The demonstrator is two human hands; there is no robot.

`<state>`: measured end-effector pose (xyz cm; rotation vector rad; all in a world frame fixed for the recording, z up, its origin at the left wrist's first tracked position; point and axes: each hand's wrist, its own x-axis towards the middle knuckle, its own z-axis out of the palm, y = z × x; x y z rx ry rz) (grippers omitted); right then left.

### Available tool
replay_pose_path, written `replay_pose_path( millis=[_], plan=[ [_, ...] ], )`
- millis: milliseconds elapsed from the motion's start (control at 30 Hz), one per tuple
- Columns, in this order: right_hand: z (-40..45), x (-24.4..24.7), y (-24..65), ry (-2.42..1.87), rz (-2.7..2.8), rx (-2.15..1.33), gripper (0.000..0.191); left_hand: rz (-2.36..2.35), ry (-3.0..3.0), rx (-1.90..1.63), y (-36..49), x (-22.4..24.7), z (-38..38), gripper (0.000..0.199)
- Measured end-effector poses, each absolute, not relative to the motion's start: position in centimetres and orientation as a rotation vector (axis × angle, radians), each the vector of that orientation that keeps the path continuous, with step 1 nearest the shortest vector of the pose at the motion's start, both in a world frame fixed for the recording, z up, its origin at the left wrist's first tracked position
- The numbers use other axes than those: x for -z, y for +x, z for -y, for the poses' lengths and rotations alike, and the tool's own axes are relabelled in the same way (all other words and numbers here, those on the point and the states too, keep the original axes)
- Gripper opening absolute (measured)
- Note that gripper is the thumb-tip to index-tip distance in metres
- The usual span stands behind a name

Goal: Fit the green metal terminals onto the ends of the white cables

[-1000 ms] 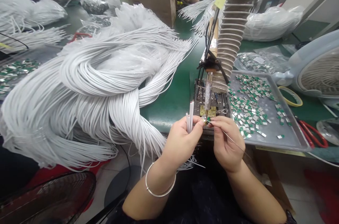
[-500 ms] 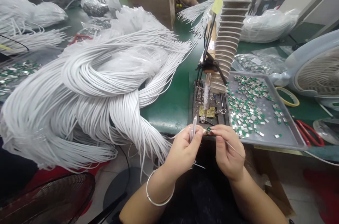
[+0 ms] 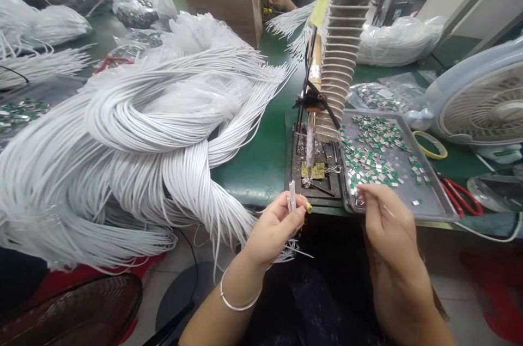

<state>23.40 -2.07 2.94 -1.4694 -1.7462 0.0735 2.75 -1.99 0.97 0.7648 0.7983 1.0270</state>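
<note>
The two hands have just parted. Half a second ago they met below the soldering iron [image 3: 314,62], fingertips nearly together around a small green piece, with a thin strand trailing from the right; now I see a clear gap between them. The left hand [image 3: 269,231] has barely moved: its fingers are closed on a few white cables [image 3: 291,196], whose cut ends stand up out of the grip, and a yellow tip [image 3: 309,208] pokes out beside the index finger and thumb.

The right hand [image 3: 390,223] has swung out to the near edge of the metal tray [image 3: 445,199], thumb and index finger drawn close by the nearest small green-and-silver boards [image 3: 378,167]. Motion blur hides the pinch, so I can't tell how far open it is or whether it has anything. I can't make out the strand either.

I judge that joint handling at the iron has paused: the left is keeping the cables near the holder [image 3: 295,188], just ahead of it, while the right attends to the tray. Left of and ahead of the left hand, the big bundle of white cables [image 3: 147,128] lies as it did.
</note>
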Motion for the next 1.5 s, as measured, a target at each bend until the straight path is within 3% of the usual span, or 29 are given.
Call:
replay_pose_path(
  millis=[133, 333, 667, 967, 1267, 1500],
  plan=[
    [-0.1, -3.3, 25.3, -1.660, 1.727, 0.022, 0.013, -0.677, 0.647, -1.108, 2.6, -0.9, 1.8, 0.024],
    [-1.2, -3.2, 25.8, -1.949, 1.874, -0.114, 0.008, -0.587, 0.528, -1.138, 2.7, -0.8, 1.5, 0.016],
    [-1.6, -4.2, 24.9, -2.104, 1.984, -0.257, 0.025, -0.622, 0.536, -1.120, 2.9, -0.2, 1.3, 0.018],
    [-1.6, -4.0, 25.2, -2.050, 1.982, -0.237, 0.021, -0.682, 0.591, -1.114, 3.2, -0.5, 1.3, 0.021],
    [-1.8, -3.4, 25.7, -1.684, 2.038, -0.022, 0.020, -0.750, 0.647, -1.135, 3.3, -0.7, 1.2, 0.021],
    [-1.1, -4.6, 25.2, -1.710, 1.791, -0.182, 0.013, -0.851, 0.632, -1.172, 3.7, -0.6, 1.4, 0.024]
  ],
)
